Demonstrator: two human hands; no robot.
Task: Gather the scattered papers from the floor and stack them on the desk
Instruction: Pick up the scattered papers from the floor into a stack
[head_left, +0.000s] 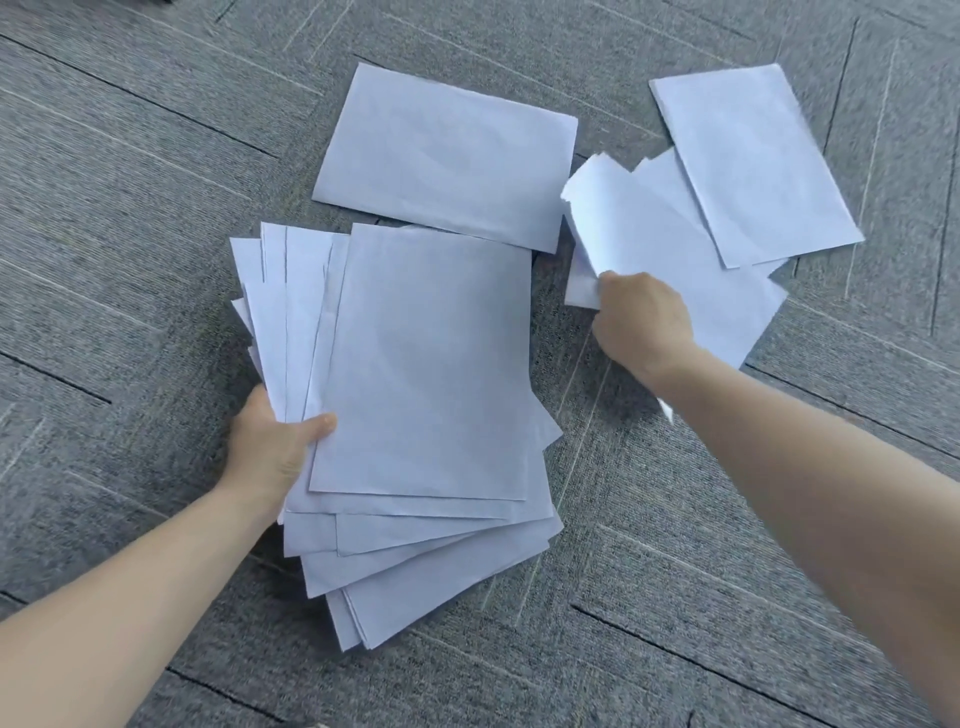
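My left hand grips a fanned bundle of several white sheets by its left edge, thumb on top, above the grey carpet. To the right, my right hand pinches the lifted left edge of a white sheet that curls up off the floor. Another sheet peeks out from under it. A single sheet lies flat on the carpet beyond the bundle. One more sheet lies at the far right, overlapping the ones my right hand works on.
Grey carpet tiles with dark seams cover the whole floor in view. No desk is visible.
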